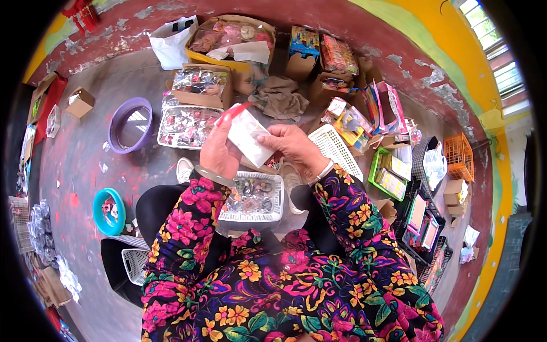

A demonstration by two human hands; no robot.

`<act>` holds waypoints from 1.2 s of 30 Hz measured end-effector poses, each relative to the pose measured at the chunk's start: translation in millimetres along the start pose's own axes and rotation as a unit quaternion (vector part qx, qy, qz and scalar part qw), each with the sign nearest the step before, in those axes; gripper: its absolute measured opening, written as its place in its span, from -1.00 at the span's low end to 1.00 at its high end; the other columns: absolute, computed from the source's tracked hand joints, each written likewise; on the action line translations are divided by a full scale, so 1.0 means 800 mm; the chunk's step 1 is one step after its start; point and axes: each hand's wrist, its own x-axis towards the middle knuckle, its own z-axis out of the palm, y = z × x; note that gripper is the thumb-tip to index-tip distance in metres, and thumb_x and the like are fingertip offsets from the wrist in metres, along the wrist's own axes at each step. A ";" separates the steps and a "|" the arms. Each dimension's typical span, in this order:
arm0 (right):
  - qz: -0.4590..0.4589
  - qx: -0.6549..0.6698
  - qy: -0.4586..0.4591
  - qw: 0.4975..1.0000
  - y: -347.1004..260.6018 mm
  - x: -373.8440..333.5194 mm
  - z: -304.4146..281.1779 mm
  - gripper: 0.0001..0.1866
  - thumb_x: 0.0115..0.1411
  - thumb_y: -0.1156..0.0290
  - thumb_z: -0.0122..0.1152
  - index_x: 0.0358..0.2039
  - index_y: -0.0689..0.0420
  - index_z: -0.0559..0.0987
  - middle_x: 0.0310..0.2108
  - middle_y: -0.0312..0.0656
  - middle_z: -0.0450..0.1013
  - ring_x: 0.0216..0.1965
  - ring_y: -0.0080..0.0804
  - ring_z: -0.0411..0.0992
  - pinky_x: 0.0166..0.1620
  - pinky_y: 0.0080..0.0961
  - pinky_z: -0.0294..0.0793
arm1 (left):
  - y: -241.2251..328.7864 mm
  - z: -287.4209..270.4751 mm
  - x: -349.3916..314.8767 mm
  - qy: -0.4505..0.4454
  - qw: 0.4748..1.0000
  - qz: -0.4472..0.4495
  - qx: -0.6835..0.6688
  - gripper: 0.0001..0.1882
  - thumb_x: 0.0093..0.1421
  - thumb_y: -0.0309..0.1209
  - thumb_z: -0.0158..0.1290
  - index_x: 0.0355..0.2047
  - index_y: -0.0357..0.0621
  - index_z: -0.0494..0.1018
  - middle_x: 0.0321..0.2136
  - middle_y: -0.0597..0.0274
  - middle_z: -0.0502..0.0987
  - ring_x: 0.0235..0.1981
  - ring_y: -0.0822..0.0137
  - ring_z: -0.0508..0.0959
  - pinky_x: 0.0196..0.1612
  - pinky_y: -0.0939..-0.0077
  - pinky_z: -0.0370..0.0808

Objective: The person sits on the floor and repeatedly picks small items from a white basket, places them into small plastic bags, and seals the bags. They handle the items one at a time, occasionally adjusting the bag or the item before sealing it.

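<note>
Between both hands, above my lap, I hold a flat white packet [246, 135]. A red strip [238, 110] sticks out at its upper end, beside my left fingertips. My left hand [219, 153] is closed along the packet's left side, with a bangle at the wrist. My right hand [297, 147] pinches its right edge between thumb and fingers. What is inside the packet cannot be made out. Below the hands, between my legs, stands a white basket [249, 217] of small clear plastic bags.
Ahead lies a white tray [171, 143] of small packaged items, with a filled cardboard box [227, 98] behind it. A purple basin [114, 141] and a turquoise basin [98, 212] stand left. On the right are a white basket [345, 157], a green basket [373, 174] and black crates [420, 251].
</note>
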 end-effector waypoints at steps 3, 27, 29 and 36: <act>0.016 0.006 -0.007 1.000 -0.003 0.000 -0.005 -0.72 0.06 0.25 0.17 -0.38 0.23 0.48 -0.50 -0.28 0.45 -0.53 -0.63 0.40 -0.50 -0.69 0.39 | 0.004 0.001 -0.001 -0.040 0.999 -0.007 -0.022 -0.60 0.25 -0.26 -0.24 0.00 -0.28 0.20 -0.09 0.05 0.34 -0.06 0.23 0.36 0.04 0.31 0.28; -0.094 -0.137 0.090 0.982 -0.009 0.004 -0.004 -0.74 0.00 0.35 0.24 -0.38 0.21 0.40 -0.65 -0.37 0.38 -0.63 -0.76 0.26 -0.60 -0.77 0.18 | 0.006 -0.009 0.000 0.040 0.999 -0.025 -0.008 -0.63 0.20 -0.34 -0.12 -0.04 -0.31 0.25 -0.16 0.10 0.40 -0.13 0.26 0.43 -0.05 0.33 0.38; -0.112 -0.152 0.090 0.978 -0.001 0.008 -0.006 -0.74 0.00 0.35 0.24 -0.39 0.22 0.41 -0.66 -0.37 0.38 -0.62 -0.76 0.25 -0.60 -0.77 0.18 | 0.005 -0.013 0.001 0.056 0.998 -0.036 -0.024 -0.63 0.19 -0.35 -0.11 -0.05 -0.30 0.26 -0.17 0.10 0.41 -0.14 0.26 0.43 -0.05 0.32 0.39; -0.186 -0.285 0.145 0.929 0.009 0.013 -0.004 -0.77 0.00 0.36 0.22 -0.47 0.26 0.44 -0.65 -0.29 0.39 -0.60 -0.65 0.30 -0.54 -0.63 0.28 | 0.001 -0.015 0.000 0.059 0.995 -0.071 -0.033 -0.64 0.17 -0.35 -0.07 -0.07 -0.28 0.27 -0.20 0.12 0.42 -0.17 0.28 0.45 -0.08 0.35 0.40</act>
